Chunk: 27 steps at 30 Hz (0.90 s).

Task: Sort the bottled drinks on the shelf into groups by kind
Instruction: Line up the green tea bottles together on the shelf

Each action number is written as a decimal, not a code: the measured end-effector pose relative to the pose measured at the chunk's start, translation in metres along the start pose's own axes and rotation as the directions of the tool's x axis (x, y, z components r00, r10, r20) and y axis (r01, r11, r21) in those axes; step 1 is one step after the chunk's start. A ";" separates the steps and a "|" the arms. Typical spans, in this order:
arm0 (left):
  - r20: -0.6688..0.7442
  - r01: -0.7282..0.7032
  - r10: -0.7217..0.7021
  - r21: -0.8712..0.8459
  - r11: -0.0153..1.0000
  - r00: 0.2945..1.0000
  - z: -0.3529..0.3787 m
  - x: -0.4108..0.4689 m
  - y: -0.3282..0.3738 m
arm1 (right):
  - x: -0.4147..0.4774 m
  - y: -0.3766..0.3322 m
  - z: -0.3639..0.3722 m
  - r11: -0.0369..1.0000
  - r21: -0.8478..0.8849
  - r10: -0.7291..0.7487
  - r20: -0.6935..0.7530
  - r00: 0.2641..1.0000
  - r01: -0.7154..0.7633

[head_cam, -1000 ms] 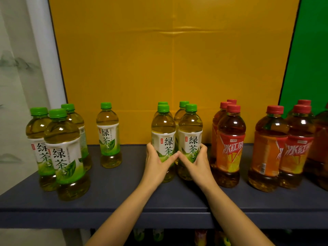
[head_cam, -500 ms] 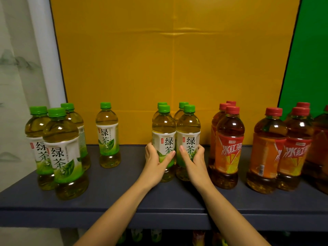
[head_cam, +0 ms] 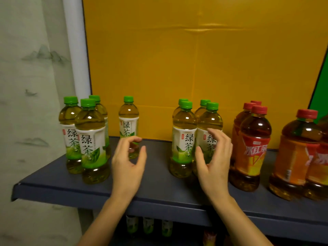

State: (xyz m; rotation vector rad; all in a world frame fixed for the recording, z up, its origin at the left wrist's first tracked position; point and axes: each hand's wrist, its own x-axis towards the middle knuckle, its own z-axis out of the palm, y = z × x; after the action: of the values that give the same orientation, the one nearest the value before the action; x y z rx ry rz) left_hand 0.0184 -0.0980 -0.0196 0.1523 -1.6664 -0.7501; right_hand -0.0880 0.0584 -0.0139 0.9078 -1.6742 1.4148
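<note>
I'm seeing left hand (head_cam: 127,164) hovering wide, empty, before lone green-capped clear plastic tea bottle (head_cam: 128,118); right hand (head_cam: 213,157) hovering wide, empty, beside cluster of four like bottles (head_cam: 184,132).

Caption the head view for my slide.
Left hand and right hand, open, near green-capped bottles on the shelf; red-capped bottles grouped right.

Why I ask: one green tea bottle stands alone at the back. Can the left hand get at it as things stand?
Probably yes. The left hand hovers open just in front of the lone green tea bottle, holding nothing, and bare shelf lies on both sides of it.
</note>
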 end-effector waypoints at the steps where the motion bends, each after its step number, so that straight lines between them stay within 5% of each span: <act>1: -0.038 -0.025 0.027 0.045 0.999 0.999 -0.014 0.002 -0.003 | -0.001 -0.010 0.006 0.998 0.054 -0.025 0.032 0.999 0.024; 5: -0.174 -0.007 0.061 0.295 0.955 0.983 -0.056 0.006 -0.021 | -0.002 -0.045 0.046 0.979 0.201 -0.081 0.207 0.975 0.039; 9: -0.231 0.034 0.041 0.311 0.950 0.972 -0.083 0.007 -0.042 | 0.003 -0.058 0.102 0.983 0.181 -0.048 0.361 0.931 -0.019; 16: 0.050 0.354 -0.351 -0.085 0.931 0.935 -0.099 0.009 -0.071 | 0.019 -0.048 0.193 0.939 0.062 0.285 0.413 0.865 -0.339; 21: 0.203 0.357 -0.354 0.025 0.934 0.913 -0.103 0.006 -0.086 | 0.014 -0.040 0.227 0.843 0.106 0.437 0.434 0.788 -0.527; 27: 0.290 0.276 -0.291 0.093 0.957 0.912 -0.101 0.012 -0.089 | 0.007 -0.035 0.231 0.874 0.021 0.444 0.370 0.816 -0.486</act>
State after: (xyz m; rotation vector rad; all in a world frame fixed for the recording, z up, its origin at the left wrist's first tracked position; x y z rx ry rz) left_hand 0.0818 -0.2127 -0.0534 0.3352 -1.9806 -0.9897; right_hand -0.0837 -0.1751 -0.0162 0.8905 -2.2221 1.7644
